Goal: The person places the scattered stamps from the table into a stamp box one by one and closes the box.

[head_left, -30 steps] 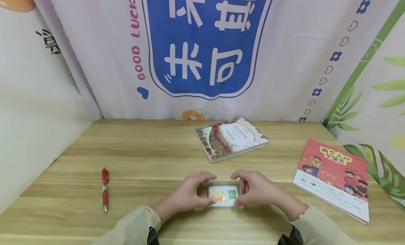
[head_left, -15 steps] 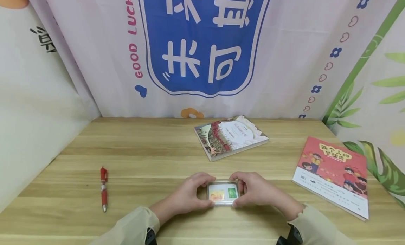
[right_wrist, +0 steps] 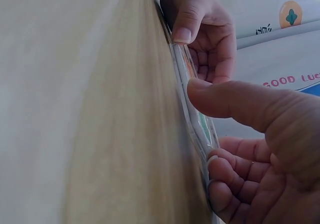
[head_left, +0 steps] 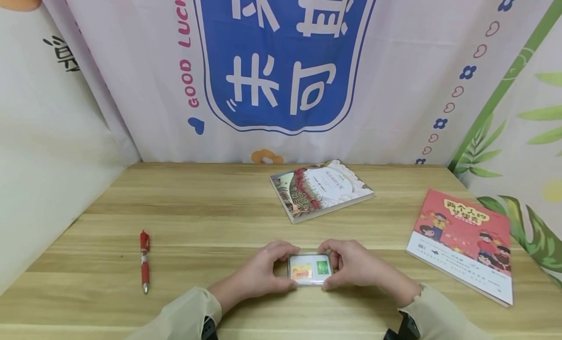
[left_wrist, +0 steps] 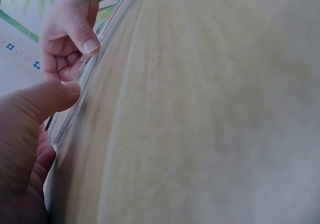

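A small, flat, clear plastic case (head_left: 310, 269) lies on the wooden table between the two hands. Through its top show a white surface, an orange-yellow print and a green square. My left hand (head_left: 269, 270) holds the left end, thumb at the near corner and forefinger at the far one. The right hand (head_left: 356, 265) grips the opposite end the same way, its other fingers curled beneath the forefinger. From the right wrist, the case's clear edge (right_wrist: 186, 96) is seen low along the tabletop, with the thumb (right_wrist: 225, 98) over it.
A red pen (head_left: 145, 263) lies to the left on the table (head_left: 197, 203). Behind the case is a book with a floral cover (head_left: 322, 191). A red and white book (head_left: 461, 247) lies at the right. Printed curtains (head_left: 395, 86) enclose the back and sides.
The clear top of the case sits lower and closer over the white inside than a second ago. Both hands keep their hold, hardly moving; the head view has shifted slightly.
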### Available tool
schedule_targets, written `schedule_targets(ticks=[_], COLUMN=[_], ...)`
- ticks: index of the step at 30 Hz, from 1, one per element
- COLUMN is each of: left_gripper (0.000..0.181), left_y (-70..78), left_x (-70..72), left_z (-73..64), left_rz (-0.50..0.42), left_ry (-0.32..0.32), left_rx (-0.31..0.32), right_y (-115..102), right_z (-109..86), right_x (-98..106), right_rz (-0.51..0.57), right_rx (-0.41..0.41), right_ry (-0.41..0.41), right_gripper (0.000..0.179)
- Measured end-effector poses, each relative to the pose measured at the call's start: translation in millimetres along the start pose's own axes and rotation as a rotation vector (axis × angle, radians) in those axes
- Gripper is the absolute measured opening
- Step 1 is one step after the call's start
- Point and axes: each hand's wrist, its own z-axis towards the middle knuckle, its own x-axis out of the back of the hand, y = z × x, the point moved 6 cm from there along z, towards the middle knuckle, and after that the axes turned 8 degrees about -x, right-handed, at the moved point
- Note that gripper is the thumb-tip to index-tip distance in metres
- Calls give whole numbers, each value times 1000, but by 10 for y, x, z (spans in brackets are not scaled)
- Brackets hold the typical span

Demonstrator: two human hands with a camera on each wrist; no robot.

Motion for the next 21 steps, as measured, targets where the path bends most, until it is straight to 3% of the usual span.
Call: schedule_targets(ticks=[13,21], left_gripper=[58,57], left_y=[-24,-22], left_x=[-2,-12], left_z=[-13,-41], left_rz=[3,4], left_ry=[-15,-85], left_rx=[8,87], right_y=[-1,-55], right_z=[18,18], right_x=[-25,-77], right_rz=[-5,-18], right_rx=[-8,-56], right_ry=[-14,-20], right_gripper=[57,58])
